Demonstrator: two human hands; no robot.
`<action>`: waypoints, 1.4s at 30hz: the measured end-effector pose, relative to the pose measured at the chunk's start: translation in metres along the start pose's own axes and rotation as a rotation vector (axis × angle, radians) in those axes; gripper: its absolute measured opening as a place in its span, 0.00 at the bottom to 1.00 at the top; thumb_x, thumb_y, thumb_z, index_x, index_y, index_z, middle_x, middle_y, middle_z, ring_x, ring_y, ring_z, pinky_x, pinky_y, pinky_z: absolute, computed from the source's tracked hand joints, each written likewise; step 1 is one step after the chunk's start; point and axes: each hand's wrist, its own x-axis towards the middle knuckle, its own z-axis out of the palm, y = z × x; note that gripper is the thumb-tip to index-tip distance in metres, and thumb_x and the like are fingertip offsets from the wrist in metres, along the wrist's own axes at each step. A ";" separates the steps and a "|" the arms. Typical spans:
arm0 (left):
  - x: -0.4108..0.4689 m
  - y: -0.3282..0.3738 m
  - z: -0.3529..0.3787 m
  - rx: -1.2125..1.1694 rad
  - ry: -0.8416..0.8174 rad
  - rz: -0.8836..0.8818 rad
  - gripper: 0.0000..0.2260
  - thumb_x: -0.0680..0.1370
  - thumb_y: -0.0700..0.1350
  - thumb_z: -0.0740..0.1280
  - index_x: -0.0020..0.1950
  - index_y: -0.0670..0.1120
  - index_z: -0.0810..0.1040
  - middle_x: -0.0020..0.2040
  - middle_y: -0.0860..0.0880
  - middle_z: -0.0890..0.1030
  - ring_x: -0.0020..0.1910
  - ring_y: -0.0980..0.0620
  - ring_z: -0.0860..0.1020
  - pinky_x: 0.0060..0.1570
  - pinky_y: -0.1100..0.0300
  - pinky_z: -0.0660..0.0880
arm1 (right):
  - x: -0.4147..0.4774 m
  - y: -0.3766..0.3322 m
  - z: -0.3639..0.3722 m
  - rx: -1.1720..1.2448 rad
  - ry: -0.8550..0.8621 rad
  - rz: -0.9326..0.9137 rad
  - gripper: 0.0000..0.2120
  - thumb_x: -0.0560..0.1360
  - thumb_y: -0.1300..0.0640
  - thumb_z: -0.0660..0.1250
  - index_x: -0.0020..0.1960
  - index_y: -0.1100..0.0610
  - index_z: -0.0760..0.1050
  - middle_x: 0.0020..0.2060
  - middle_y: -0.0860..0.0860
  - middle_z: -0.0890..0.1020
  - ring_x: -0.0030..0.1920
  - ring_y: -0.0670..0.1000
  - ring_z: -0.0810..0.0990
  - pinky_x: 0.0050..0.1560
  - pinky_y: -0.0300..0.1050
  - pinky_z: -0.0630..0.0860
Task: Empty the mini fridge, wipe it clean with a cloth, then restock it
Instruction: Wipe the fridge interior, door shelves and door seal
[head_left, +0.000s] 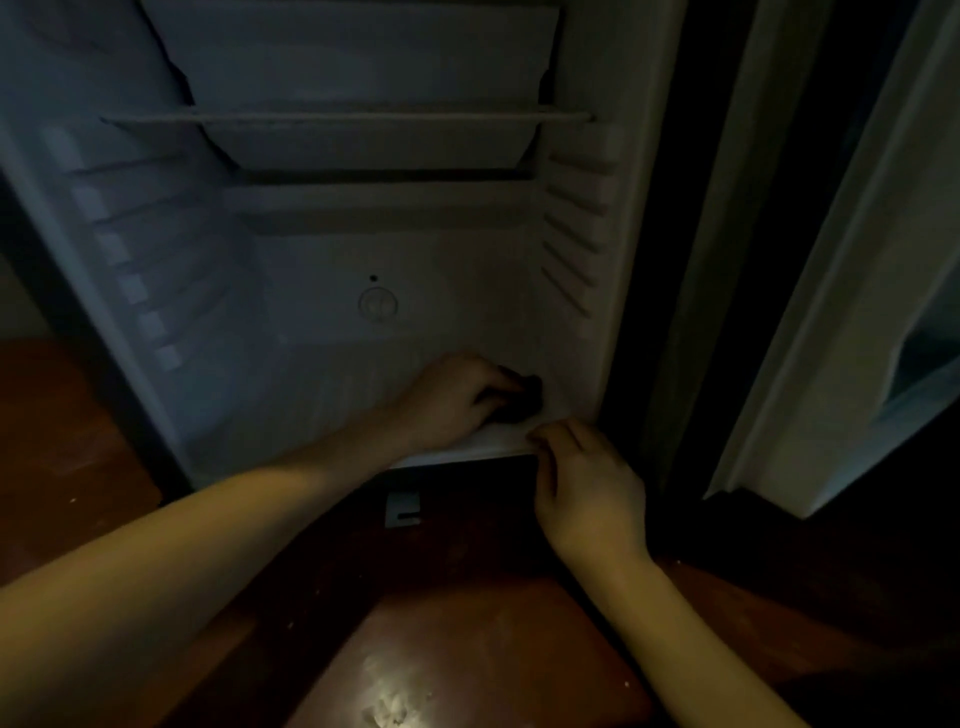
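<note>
Head view, dim: nearest lies the reddish wooden floor, and both bare forearms reach forward over it. The right hand has its fingers bent with the tips on the front lip of the mini fridge; whether it pinches the lip or only steadies on it, I cannot tell. Just beyond, the left hand is curled round a dark wad, probably the cloth, pressed into the cabinet floor's right-hand corner. Behind are a round fitting on the back wall, ribbed side rails and 1 wire shelf; no food shows, so this looks like the wiping stage. To do it well, work the wad firmly into the corner seam, then draw strokes toward the lip while the other hand braces.
</note>
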 end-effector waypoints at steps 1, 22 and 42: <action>-0.012 0.010 -0.003 0.014 -0.014 0.034 0.13 0.79 0.41 0.66 0.63 0.49 0.80 0.60 0.56 0.79 0.56 0.59 0.75 0.50 0.72 0.64 | -0.002 -0.002 -0.002 -0.007 0.012 -0.009 0.11 0.71 0.58 0.59 0.47 0.56 0.79 0.42 0.51 0.80 0.40 0.53 0.79 0.31 0.40 0.72; 0.052 -0.012 0.021 0.061 -0.038 -0.113 0.14 0.82 0.44 0.60 0.64 0.45 0.79 0.64 0.46 0.78 0.59 0.47 0.77 0.53 0.65 0.67 | 0.007 -0.008 -0.006 -0.060 -0.273 0.111 0.07 0.78 0.53 0.58 0.53 0.53 0.72 0.51 0.49 0.76 0.53 0.52 0.75 0.37 0.44 0.69; 0.042 -0.052 0.015 -0.014 0.093 -0.116 0.14 0.81 0.41 0.62 0.66 0.41 0.76 0.66 0.43 0.76 0.63 0.46 0.76 0.60 0.69 0.64 | 0.001 0.008 0.022 -0.057 -0.127 -0.225 0.30 0.65 0.65 0.65 0.67 0.61 0.74 0.65 0.55 0.77 0.64 0.54 0.76 0.64 0.60 0.63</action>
